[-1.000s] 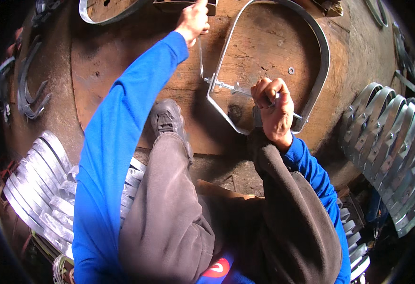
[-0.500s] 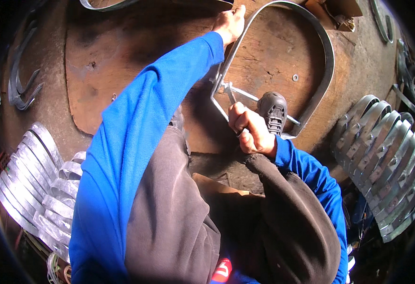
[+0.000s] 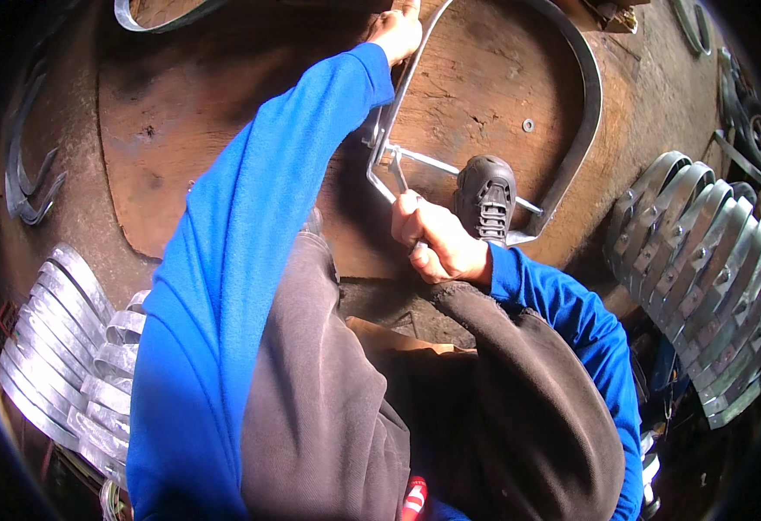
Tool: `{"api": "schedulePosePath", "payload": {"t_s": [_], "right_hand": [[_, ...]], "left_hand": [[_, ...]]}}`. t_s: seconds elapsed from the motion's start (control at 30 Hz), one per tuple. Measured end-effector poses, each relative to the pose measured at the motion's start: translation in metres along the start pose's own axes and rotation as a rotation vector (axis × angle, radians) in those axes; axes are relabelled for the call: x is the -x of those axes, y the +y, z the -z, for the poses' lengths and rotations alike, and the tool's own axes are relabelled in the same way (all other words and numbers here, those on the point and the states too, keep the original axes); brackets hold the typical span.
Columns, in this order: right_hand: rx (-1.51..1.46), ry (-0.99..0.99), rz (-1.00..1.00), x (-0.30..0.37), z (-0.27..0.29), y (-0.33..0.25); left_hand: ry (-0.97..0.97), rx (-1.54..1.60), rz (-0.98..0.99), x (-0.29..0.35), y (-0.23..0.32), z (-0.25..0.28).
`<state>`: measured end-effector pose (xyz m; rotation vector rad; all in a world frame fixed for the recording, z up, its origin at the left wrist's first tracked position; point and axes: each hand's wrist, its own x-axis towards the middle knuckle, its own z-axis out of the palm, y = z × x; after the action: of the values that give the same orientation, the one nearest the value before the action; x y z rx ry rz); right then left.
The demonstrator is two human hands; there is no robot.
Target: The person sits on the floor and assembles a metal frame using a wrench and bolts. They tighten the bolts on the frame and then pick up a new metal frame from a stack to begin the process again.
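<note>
A bent grey metal band [image 3: 590, 87] forms a large loop on the wooden board, its lower end crossed by a threaded rod [image 3: 432, 162]. My left hand [image 3: 396, 36] reaches far forward, closed on the loop's left side; the band partly hides its fingertips. My right hand [image 3: 437, 239] is wrapped round a wrench [image 3: 399, 175], whose head sits at the rod's left end, beside the band's corner. The nut there is too small to make out clearly. My black shoe [image 3: 486, 195] rests across the rod, inside the loop.
The wooden board [image 3: 181, 165] lies on the floor, with a washer [image 3: 528, 125] inside the loop. Stacked metal bands [image 3: 55, 339] stand left, and a row of bolted bands [image 3: 697, 269] right. Another band [image 3: 168, 22] and a cardboard box [image 3: 610, 16] lie at the far side.
The whole view has shifted a little. Both hands and the loop's left side have moved slightly left against the board. The wrench has swung a little more upright. Both grips persist.
</note>
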<state>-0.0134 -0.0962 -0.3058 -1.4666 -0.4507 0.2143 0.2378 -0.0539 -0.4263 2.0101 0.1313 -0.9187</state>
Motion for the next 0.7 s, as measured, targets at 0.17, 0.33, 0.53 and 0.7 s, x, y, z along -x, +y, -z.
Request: {"api": "schedulePosePath", "payload": {"t_s": [0.17, 0.33, 0.53, 0.7], "right_hand": [[0.026, 0.036, 0.038, 0.003, -0.001, 0.006], [0.109, -0.022, 0.074, 0.008, 0.002, 0.009], [0.195, -0.047, 0.118, 0.006, -0.001, 0.014], [0.136, 0.013, 0.101, -0.003, -0.003, 0.012]], "left_hand": [[-0.031, -0.223, 0.039, 0.001, 0.009, -0.005], [0.085, -0.111, 0.042, 0.003, 0.004, -0.016], [0.185, -0.066, 0.019, -0.001, -0.004, -0.020], [0.163, -0.016, 0.047, 0.005, -0.001, -0.022]]}}
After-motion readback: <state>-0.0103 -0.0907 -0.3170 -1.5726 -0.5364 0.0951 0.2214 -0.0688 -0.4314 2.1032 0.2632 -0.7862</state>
